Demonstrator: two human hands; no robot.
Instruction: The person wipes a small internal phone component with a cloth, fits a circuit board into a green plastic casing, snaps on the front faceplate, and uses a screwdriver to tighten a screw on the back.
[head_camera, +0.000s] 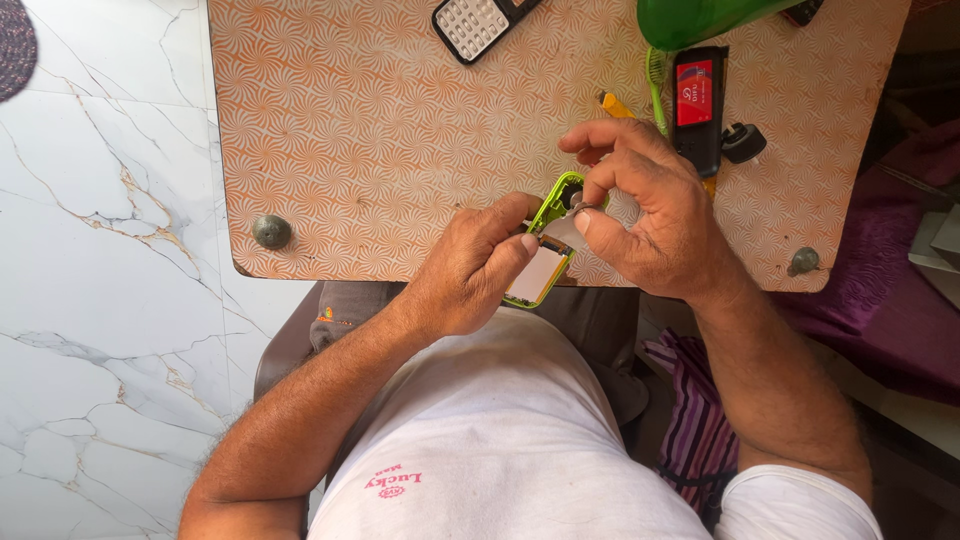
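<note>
My left hand (470, 265) grips a small green phone body (548, 245) over the near edge of the orange patterned table (380, 130); its back is open and a pale inner panel shows. My right hand (645, 205) pinches a thin clear piece (568, 232) at the top of the phone, thumb and forefinger closed on it. Both hands touch the phone from opposite sides.
A black keypad phone (478, 22) lies at the table's far edge. A black and red battery-like block (697, 105), a yellow tool (617, 104), a small black part (743, 142) and a green object (700, 18) sit far right. White marble floor (100, 250) lies left; purple cloth (900, 280) right.
</note>
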